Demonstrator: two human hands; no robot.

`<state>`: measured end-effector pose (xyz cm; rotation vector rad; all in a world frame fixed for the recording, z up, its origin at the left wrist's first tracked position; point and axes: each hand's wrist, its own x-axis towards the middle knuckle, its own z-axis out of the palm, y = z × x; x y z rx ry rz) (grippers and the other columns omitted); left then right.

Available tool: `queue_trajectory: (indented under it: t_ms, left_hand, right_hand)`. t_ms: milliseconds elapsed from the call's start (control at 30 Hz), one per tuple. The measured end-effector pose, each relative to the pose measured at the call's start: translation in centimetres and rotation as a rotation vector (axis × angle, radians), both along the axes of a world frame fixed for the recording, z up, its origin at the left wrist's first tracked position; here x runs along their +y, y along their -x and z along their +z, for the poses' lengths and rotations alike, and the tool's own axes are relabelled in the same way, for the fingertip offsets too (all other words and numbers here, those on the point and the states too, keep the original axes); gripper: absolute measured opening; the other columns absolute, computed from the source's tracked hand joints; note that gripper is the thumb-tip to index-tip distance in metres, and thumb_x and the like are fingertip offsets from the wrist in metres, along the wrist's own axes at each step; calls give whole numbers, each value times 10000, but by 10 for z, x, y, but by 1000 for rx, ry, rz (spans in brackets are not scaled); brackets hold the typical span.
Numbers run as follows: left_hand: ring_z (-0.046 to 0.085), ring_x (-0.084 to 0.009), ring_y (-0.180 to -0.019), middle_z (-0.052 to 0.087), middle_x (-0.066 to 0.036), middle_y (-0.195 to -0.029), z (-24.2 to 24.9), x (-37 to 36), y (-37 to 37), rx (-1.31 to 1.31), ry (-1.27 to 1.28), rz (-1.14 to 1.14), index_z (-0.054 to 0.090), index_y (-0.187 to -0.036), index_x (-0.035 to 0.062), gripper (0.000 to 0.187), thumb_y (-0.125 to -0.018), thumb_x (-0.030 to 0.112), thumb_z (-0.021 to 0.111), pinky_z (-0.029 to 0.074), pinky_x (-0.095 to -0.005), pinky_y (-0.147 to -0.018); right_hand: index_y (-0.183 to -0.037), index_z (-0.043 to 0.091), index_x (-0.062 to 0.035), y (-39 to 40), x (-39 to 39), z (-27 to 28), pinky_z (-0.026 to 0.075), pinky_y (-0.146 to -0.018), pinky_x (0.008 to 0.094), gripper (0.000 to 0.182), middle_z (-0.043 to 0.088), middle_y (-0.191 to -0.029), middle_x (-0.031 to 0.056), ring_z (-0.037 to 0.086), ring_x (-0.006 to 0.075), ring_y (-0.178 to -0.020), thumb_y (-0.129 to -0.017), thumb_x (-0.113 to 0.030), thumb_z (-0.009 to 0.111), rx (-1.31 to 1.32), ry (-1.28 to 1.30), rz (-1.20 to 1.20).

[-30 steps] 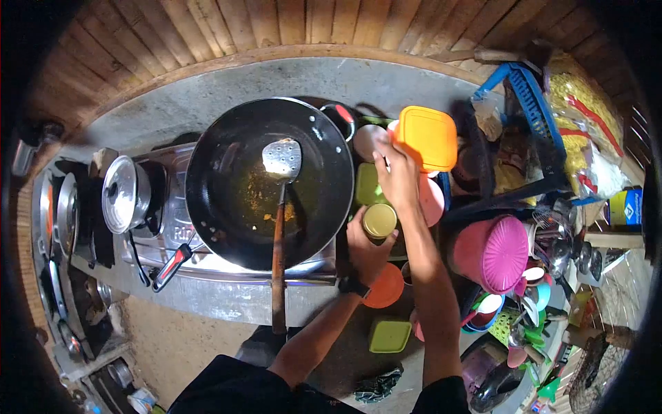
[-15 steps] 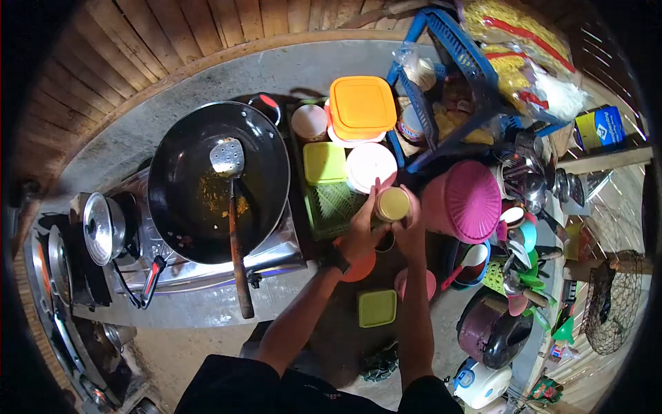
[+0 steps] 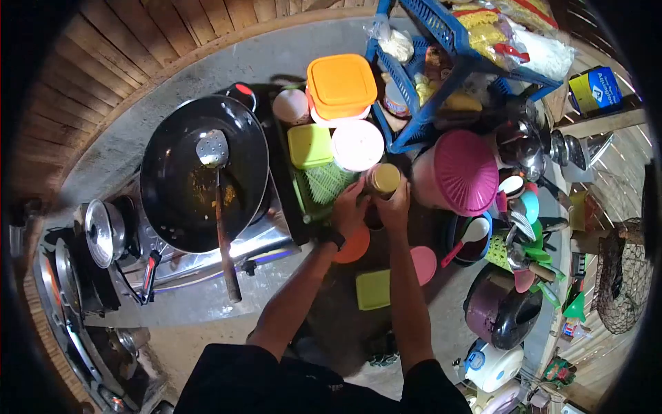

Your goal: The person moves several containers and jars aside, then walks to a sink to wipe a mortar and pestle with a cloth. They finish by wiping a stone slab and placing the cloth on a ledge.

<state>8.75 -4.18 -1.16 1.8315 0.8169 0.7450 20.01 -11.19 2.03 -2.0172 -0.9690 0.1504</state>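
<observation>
A small jar with a gold-coloured lid (image 3: 387, 178) is held between my two hands, lid facing up towards me. My right hand (image 3: 394, 207) wraps around its near right side. My left hand (image 3: 349, 209), with a dark watch on the wrist, closes on its left side; some of its fingertips are hidden. Just beyond the jar stands a white round-lidded tub (image 3: 357, 145), beside a green basket (image 3: 301, 195) with a light green lidded box (image 3: 310, 145). An orange round lid (image 3: 353, 244) lies below my left hand, partly covered by it.
On the stove at left sits a black wok (image 3: 165, 200) with a slotted turner (image 3: 219, 200) in it. A pink-lidded bucket (image 3: 466, 172) and a blue rack (image 3: 414, 103) stand to the right. A green lid (image 3: 373, 290) and pink lid (image 3: 423, 265) lie nearer me.
The jar has tilted slightly and shifted a little up and left in view, with both hands still around it. The whole view has shifted slightly as the head moved.
</observation>
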Motion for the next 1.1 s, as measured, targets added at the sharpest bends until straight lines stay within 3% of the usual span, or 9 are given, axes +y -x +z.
queue_trajectory:
  t_ms: [133, 167, 267, 367, 567, 667, 833, 933, 1100]
  left_hand:
    - [629, -320, -1062, 618, -208, -1205, 18, 9, 33, -11, 21, 18, 580, -1281, 19, 442, -854, 84, 676, 510, -380, -881]
    - [634, -303, -1060, 620, -204, -1202, 28, 2, 54, 25, 96, 35, 583, -1272, 13, 419, -870, 95, 669, 510, -372, -876]
    - [638, -234, -1048, 626, -166, -1194, 26, -57, 121, 125, 293, 225, 552, -1295, 17, 405, -917, 132, 641, 511, -339, -850]
    - [615, -209, -1081, 623, -131, -1191, 19, -88, 121, -54, 889, 473, 489, -1352, 16, 464, -925, 130, 630, 503, -327, -871]
    - [551, -228, -1204, 555, -143, -1299, 8, -97, 134, -100, 870, 286, 444, -1363, -26, 489, -932, 114, 629, 477, -332, -963]
    - [558, -239, -1199, 534, -145, -1324, 25, -113, 142, -327, 925, 309, 455, -1352, -18, 481, -925, 98, 643, 472, -332, -984]
    - [590, -227, -1148, 571, -141, -1252, 84, -63, 117, -305, 546, 301, 480, -1316, -20, 437, -930, 102, 643, 486, -327, -968]
    - [637, -237, -1047, 624, -155, -1144, 44, -26, 90, -320, 531, 411, 552, -1234, -20, 352, -939, 150, 640, 513, -325, -899]
    - [670, -149, -835, 702, -95, -888, 11, 5, 77, -12, 268, 482, 671, -1019, -13, 256, -930, 226, 654, 517, -283, -730]
  right_hand:
    - [-1339, 450, 39, 36, -28, 13, 464, -919, 423, 688, 568, -1135, 207, 568, 329, -1026, -749, -132, 760, 143, -123, -278]
    - [-1319, 467, 42, 53, -42, 21, 487, -873, 398, 606, 582, -1108, 186, 588, 283, -970, -811, -163, 725, 390, -21, -331]
    - [-1283, 499, 42, 106, -70, -2, 492, -865, 401, 529, 603, -1105, 177, 607, 271, -971, -846, -182, 697, 526, 208, -377]
    - [-1241, 532, 41, 126, -72, -20, 489, -872, 394, 495, 617, -1110, 173, 609, 263, -1012, -843, -196, 705, 607, 98, -403]
    - [-1209, 556, 37, 131, -103, -42, 493, -890, 373, 457, 633, -1139, 168, 613, 252, -1056, -855, -201, 719, 787, 51, -288]
    - [-1238, 550, 28, 136, -103, 16, 493, -904, 355, 462, 635, -1171, 155, 616, 233, -1068, -863, -181, 718, 845, -73, -265]
    - [-1292, 530, 23, 115, -41, 82, 486, -929, 346, 464, 629, -1218, 143, 609, 208, -1100, -876, -107, 689, 674, -284, -83]
    - [-1216, 596, 11, 79, 11, 36, 505, -843, 319, 378, 679, -1017, 110, 646, 180, -943, -852, -47, 681, 555, -225, 57]
    - [-1087, 665, 14, 54, 53, -32, 512, -776, 309, 274, 703, -955, 96, 660, 182, -840, -820, -50, 677, 427, 119, -41]
